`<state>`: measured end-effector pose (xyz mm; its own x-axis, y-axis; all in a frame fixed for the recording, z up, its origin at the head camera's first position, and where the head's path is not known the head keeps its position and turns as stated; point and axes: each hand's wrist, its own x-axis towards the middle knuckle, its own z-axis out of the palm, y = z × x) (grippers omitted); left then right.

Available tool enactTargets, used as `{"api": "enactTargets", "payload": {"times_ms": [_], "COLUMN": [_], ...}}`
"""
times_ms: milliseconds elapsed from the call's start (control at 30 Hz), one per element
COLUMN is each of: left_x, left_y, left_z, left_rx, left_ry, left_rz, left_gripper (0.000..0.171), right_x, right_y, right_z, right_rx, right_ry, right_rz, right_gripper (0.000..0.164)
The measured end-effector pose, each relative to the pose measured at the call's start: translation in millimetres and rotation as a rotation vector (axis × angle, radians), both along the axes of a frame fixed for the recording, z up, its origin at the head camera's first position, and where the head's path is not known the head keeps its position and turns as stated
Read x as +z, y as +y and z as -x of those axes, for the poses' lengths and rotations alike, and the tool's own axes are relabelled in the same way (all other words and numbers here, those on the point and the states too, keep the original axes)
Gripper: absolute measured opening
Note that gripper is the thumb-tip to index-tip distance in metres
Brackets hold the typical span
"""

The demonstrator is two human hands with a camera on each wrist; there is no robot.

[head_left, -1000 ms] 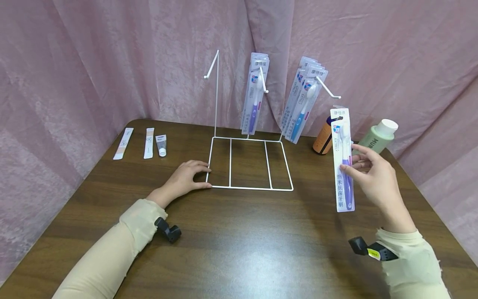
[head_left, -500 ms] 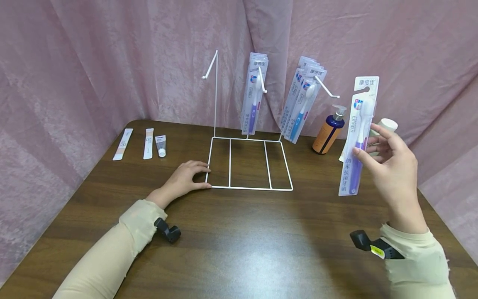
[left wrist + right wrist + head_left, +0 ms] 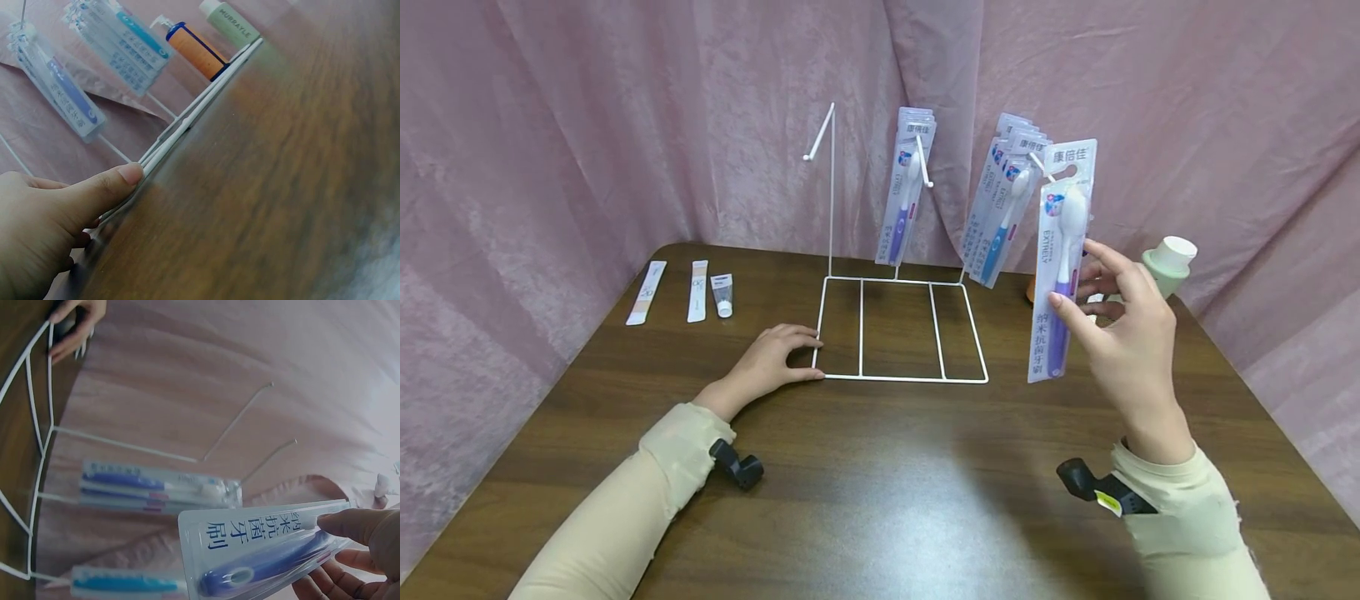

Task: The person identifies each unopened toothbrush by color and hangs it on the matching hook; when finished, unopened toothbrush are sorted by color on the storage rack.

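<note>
My right hand (image 3: 1131, 325) pinches a packaged purple toothbrush (image 3: 1049, 258) between thumb and fingers. The pack is upright, slightly tilted, its hang hole overlapping the tip of the right hook in the head view. With thumb and fingers at the front left corner, my left hand (image 3: 767, 362) holds the base of a white wire display rack (image 3: 902, 379). Purple toothbrush packs (image 3: 895, 200) hang on the rack's middle hook. Packs with a blue toothbrush (image 3: 997, 242) in front hang on the right one. The left hook (image 3: 820, 133) carries nothing.
Two slim sachets (image 3: 646, 292) and a small grey tube (image 3: 722, 293) lie at the table's back left. Behind my right hand are a green bottle (image 3: 1167, 268) and an orange pump bottle (image 3: 199, 51). A pink curtain (image 3: 737, 125) hangs behind the table.
My right hand lifted the toothbrush pack up and to the right, then brought it left toward the right hook. My left hand stays at the rack corner.
</note>
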<state>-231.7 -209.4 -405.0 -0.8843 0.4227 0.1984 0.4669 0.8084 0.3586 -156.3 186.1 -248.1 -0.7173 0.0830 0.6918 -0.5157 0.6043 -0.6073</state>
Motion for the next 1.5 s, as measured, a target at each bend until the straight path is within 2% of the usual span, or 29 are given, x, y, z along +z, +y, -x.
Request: {"api": "enactTargets", "payload": {"times_ms": [300, 567, 1267, 1500], "left_x": [-0.4, 1.3, 1.3, 0.5], "left_y": [-0.8, -0.3, 1.6, 1.5], "left_z": [-0.3, -1.4, -3.2, -2.3], "left_rx": [0.003, 0.002, 0.007, 0.009], "left_ry": [-0.003, 0.008, -0.004, -0.012], "left_rz": [-0.005, 0.004, 0.005, 0.009], "left_gripper": [0.053, 0.054, 0.053, 0.052], "right_x": [-5.3, -11.7, -23.8, -31.4], "right_y": [-28.8, -50.4, -81.1, -87.5], "right_z": [14.9, 26.5, 48.4, 62.4], "right_rx": [0.072, 0.125, 0.14, 0.163], "right_ry": [0.012, 0.02, -0.038, -0.027], "right_rz": [-0.075, -0.084, -0.154, -0.095], "right_gripper": [0.057, 0.056, 0.053, 0.051]}}
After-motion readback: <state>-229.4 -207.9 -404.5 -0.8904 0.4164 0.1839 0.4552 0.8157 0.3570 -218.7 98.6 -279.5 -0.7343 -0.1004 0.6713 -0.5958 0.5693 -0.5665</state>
